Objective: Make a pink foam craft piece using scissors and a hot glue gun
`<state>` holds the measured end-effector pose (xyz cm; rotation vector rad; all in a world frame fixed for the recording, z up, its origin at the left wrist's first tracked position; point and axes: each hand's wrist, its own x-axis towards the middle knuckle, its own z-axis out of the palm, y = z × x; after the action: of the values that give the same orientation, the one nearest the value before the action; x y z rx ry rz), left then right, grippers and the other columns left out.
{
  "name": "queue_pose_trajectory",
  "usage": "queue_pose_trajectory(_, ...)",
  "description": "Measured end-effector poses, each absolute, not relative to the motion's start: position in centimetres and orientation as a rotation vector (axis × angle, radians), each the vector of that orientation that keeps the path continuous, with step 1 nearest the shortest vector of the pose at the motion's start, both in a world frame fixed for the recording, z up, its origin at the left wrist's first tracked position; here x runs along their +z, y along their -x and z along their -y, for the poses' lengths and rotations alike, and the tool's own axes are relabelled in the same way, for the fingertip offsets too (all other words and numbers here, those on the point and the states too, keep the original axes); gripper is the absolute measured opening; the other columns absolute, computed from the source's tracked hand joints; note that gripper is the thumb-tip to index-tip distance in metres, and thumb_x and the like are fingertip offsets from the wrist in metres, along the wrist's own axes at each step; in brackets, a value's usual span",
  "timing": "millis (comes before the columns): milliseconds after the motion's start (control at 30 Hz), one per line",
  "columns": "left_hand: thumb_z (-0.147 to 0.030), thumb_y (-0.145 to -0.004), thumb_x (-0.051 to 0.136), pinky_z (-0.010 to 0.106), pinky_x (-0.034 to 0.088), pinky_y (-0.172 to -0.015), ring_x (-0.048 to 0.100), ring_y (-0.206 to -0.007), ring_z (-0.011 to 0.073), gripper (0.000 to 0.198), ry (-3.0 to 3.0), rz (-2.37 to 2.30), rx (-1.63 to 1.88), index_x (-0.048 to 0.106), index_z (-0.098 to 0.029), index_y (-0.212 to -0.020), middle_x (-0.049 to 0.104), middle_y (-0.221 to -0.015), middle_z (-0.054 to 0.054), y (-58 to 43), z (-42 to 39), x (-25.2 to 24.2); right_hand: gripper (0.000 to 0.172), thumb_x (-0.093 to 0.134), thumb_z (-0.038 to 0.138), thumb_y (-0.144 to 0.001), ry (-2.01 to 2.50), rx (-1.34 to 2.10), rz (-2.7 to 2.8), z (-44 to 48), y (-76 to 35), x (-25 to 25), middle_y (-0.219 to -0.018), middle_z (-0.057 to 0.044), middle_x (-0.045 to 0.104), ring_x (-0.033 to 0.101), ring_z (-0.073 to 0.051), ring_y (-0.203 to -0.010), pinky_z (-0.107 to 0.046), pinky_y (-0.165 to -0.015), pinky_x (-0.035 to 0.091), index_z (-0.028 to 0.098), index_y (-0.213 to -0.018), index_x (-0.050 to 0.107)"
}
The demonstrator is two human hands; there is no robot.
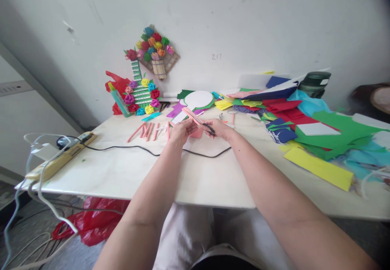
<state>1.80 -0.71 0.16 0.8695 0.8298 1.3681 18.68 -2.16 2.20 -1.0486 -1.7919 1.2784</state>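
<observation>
Over the middle of the white table, my right hand (219, 129) is closed round the dark handles of a pair of scissors (209, 129). My left hand (183, 131) pinches a piece of salmon-pink paper (191, 114), which lies along the scissor blades; whether they cut into it I cannot tell. Another pink piece (197, 133) shows below, between the hands. Left of my left hand, several rolled pink paper strips (148, 131) lie on the table. Just behind my hands is a white round-topped paper cutout (198, 100) edged in green.
Coloured paper sheets (329, 133) pile up at the right, near a dark green container (313, 83). A paper-flower guitar (142, 93) and a glue bottle (119, 102) stand at the back left. A black cable (134, 147) crosses the table from a power strip (61, 158).
</observation>
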Motion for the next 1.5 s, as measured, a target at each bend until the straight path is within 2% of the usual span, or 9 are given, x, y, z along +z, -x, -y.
queue_pose_trajectory(200, -0.015, -0.069, 0.063, 0.029, 0.053, -0.068, 0.065, -0.062, 0.0149, 0.009, -0.88, -0.811, 1.365, 0.063, -0.01, -0.075, 0.067, -0.066, 0.006, -1.7, 0.7, 0.1, 0.021, 0.063, 0.033, -0.077, 1.058, 1.29, 1.769, 2.6, -18.6, 2.6, -0.044, 0.006, 0.046, 0.038, -0.004, -0.033, -0.016, -0.033, 0.031, 0.013, -0.074, 0.057)
queue_pose_trajectory(567, -0.015, -0.067, 0.061, 0.034, 0.053, -0.076, 0.067, -0.067, 0.0189, 0.01, -0.805, -0.922, 1.406, 0.063, -0.01, -0.075, 0.068, -0.067, 0.009, -1.6, 1.1, 1.1, 0.033, 0.071, 0.041, -0.066, 1.041, 1.304, 1.798, 1.6, -18.6, 1.6, -0.041, 0.007, 0.045, 0.038, -0.004, -0.033, -0.017, -0.031, 0.031, 0.012, -0.071, 0.058)
queue_pose_trajectory(633, -0.015, -0.067, 0.062, 0.034, 0.053, -0.076, 0.067, -0.065, 0.0189, 0.009, -0.811, -0.922, 1.419, 0.063, -0.009, -0.073, 0.068, -0.066, 0.009, -1.6, 1.1, 1.1, 0.035, 0.071, 0.04, -0.068, 1.044, 1.298, 1.803, 1.7, -18.6, 1.7, -0.042, 0.007, 0.047, 0.039, -0.004, -0.033, -0.016, -0.031, 0.032, 0.012, -0.084, 0.06)
queue_pose_trajectory(700, -0.015, -0.066, 0.063, 0.035, 0.053, -0.076, 0.067, -0.065, 0.0193, 0.008, -0.816, -0.911, 1.424, 0.063, -0.009, -0.072, 0.068, -0.066, 0.009, -1.6, 1.0, 1.0, 0.052, 0.07, 0.039, -0.069, 1.067, 1.264, 1.8, 1.9, -18.6, 1.9, -0.044, 0.008, 0.05, 0.041, -0.006, -0.034, -0.016, -0.031, 0.034, 0.013, -0.111, 0.054)
queue_pose_trajectory(767, -0.015, -0.066, 0.063, 0.036, 0.053, -0.076, 0.067, -0.065, 0.0199, 0.008, -0.817, -0.908, 1.424, 0.063, -0.009, -0.071, 0.068, -0.065, 0.009, -1.6, 0.8, 0.7, 0.078, 0.07, 0.039, -0.07, 1.084, 1.217, 1.813, 2.1, -18.7, 2.0, -0.047, 0.008, 0.054, 0.046, -0.008, -0.036, -0.017, -0.032, 0.037, 0.016, -0.135, 0.032)
queue_pose_trajectory(833, -0.015, -0.066, 0.063, 0.036, 0.053, -0.076, 0.067, -0.066, 0.0203, 0.008, -0.82, -0.904, 1.417, 0.063, -0.01, -0.072, 0.068, -0.064, 0.009, -1.5, 0.7, 0.5, 0.092, 0.069, 0.039, -0.071, 1.067, 1.188, 1.85, 2.2, -18.7, 2.0, -0.05, 0.007, 0.058, 0.052, -0.01, -0.04, -0.017, -0.034, 0.039, 0.02, -0.143, 0.015)
queue_pose_trajectory(967, -0.016, -0.066, 0.062, 0.035, 0.052, -0.077, 0.068, -0.07, 0.0211, 0.008, -0.835, -0.896, 1.406, 0.063, -0.011, -0.072, 0.068, -0.064, 0.009, -1.3, 0.6, 0.5, 0.077, 0.068, 0.036, -0.073, 1.014, 1.19, 1.902, 2.2, -18.6, 1.9, -0.053, 0.006, 0.06, 0.059, -0.011, -0.047, -0.015, -0.036, 0.042, 0.025, -0.137, 0.028)
queue_pose_trajectory(1167, -0.018, -0.068, 0.062, 0.034, 0.052, -0.077, 0.068, -0.071, 0.0208, 0.01, -0.873, -0.896, 1.4, 0.064, -0.01, -0.073, 0.069, -0.069, 0.01, -1.5, 1.0, 0.8, 0.044, 0.065, 0.031, -0.075, 0.991, 1.222, 1.875, 2.4, -18.3, 2.1, -0.051, 0.006, 0.057, 0.055, -0.009, -0.042, -0.015, -0.034, 0.041, 0.019, -0.114, 0.048)
queue_pose_trajectory(1500, -0.024, -0.066, 0.068, 0.031, 0.052, -0.073, 0.067, -0.074, 0.0204, 0.018, -0.944, -0.837, 1.358, 0.065, -0.01, -0.078, 0.07, -0.077, 0.012, -1.2, 0.6, 0.1, 0.041, 0.063, 0.034, -0.078, 0.972, 1.302, 1.871, 2.7, -18.5, 2.4, -0.057, 0.003, 0.057, 0.054, -0.008, -0.045, -0.015, -0.036, 0.041, 0.018, -0.115, 0.057)
